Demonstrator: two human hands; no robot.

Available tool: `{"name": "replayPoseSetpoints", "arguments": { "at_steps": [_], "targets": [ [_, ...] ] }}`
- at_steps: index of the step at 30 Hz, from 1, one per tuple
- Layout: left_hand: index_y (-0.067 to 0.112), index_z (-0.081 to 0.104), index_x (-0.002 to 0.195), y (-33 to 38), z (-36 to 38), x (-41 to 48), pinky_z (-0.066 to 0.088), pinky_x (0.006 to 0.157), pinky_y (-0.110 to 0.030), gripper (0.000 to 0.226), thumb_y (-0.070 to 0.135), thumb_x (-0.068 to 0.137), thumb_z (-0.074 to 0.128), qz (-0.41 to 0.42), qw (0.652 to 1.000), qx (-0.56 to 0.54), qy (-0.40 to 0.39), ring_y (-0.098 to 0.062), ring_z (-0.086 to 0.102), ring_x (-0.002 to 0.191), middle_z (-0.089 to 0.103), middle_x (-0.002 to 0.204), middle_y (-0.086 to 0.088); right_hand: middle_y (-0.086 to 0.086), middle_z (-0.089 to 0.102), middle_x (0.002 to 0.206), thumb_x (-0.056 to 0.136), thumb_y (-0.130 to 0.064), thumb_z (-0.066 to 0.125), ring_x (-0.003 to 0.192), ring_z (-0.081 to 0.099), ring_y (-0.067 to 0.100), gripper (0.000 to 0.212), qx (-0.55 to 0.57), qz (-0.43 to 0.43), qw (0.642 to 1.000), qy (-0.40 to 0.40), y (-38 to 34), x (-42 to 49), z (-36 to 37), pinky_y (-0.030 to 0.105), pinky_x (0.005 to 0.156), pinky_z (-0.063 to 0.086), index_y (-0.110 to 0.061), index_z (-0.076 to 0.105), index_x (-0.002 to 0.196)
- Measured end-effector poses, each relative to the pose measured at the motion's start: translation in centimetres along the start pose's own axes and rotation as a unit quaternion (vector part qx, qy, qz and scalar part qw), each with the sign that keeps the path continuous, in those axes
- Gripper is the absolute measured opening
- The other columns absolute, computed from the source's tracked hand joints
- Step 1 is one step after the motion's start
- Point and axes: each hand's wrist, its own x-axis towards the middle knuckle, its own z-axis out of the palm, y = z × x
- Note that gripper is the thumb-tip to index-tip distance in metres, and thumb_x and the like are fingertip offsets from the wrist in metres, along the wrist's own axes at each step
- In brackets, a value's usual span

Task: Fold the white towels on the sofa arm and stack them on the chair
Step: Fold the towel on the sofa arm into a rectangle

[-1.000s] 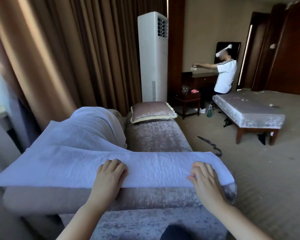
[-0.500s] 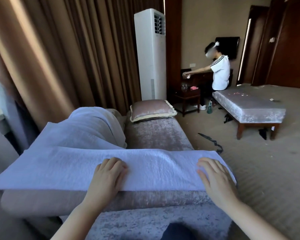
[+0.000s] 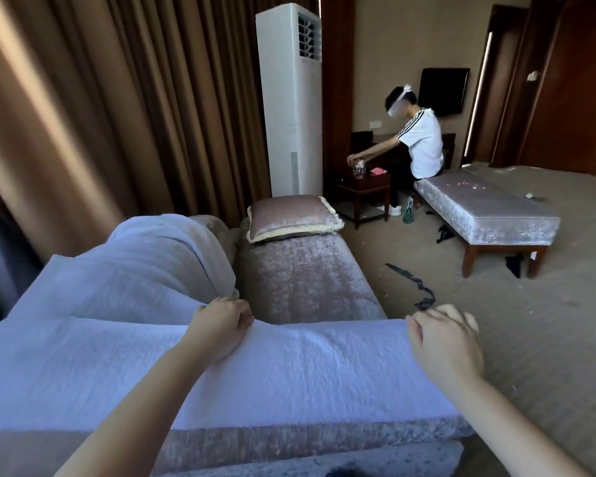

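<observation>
A white towel (image 3: 307, 370) lies spread flat across the velvet sofa arm (image 3: 289, 442) in front of me. My left hand (image 3: 221, 325) reaches over it and pinches its far edge near the middle. At the towel's far right corner my right hand (image 3: 444, 342) has its fingers curled on the edge. More white towels (image 3: 145, 266) are draped in a heap over the sofa back at the left, behind the flat towel. No chair for stacking is in view.
The sofa seat (image 3: 303, 280) runs away from me with a pink cushion (image 3: 293, 218) at its far end. A tall white air conditioner (image 3: 289, 98) stands by brown curtains. A person (image 3: 417, 146) sits on a bench (image 3: 489, 215) at a small table. A dark strap (image 3: 413, 287) lies on the carpet.
Both hands have slid from the towel's near edge across to its far edge, and their fingers have closed on it. The view has moved closer to the sofa arm.
</observation>
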Motion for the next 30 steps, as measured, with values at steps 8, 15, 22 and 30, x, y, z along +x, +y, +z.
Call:
{"name": "replayPoseSetpoints", "arguments": {
  "at_steps": [8,15,22,30],
  "targets": [
    [0.024,0.053,0.098,-0.1,1.9,7.4,0.037,0.085,-0.033,0.015,0.013,0.096,0.043,0.021,0.988,0.135,-0.076,-0.022,0.049,0.114,0.055,0.110,0.003,-0.004,0.062,0.064,0.087,-0.028,0.033,0.070,0.058,0.023,0.042,0.086,-0.090,0.992,-0.018,-7.0,9.0,5.6,0.037,0.073,0.048,-0.018,0.066,0.064],
    [0.016,0.058,0.124,-0.3,4.3,8.8,0.039,0.092,-0.031,0.035,0.035,0.104,0.036,0.036,0.970,0.139,-0.198,-0.021,0.053,0.118,0.059,0.126,-0.003,-0.003,0.060,0.068,0.086,-0.026,0.033,0.072,0.055,0.023,0.040,0.127,-0.102,0.986,-0.019,-7.3,9.0,8.9,0.034,0.069,0.042,-0.014,0.064,0.064],
    [0.020,0.060,0.125,-0.2,4.0,8.8,0.035,0.103,-0.035,0.031,0.031,0.102,0.044,0.040,0.958,0.160,-0.235,-0.018,0.046,0.126,0.054,0.133,0.004,0.001,0.058,0.063,0.083,-0.014,0.053,0.070,0.055,0.027,0.025,0.132,-0.096,0.984,-0.071,-7.3,8.8,8.9,0.038,0.067,0.044,-0.010,0.062,0.060],
    [0.015,0.063,0.081,-0.5,2.5,8.2,0.036,0.063,-0.033,0.022,0.019,0.089,0.043,0.167,0.950,0.056,0.258,-0.021,0.046,0.077,0.054,0.078,0.000,-0.004,0.053,0.133,0.094,-0.009,0.045,0.126,0.041,0.018,0.049,0.154,-0.116,0.950,-0.246,-7.3,9.0,8.6,0.033,0.102,0.031,-0.026,0.044,0.139]
  ]
}}
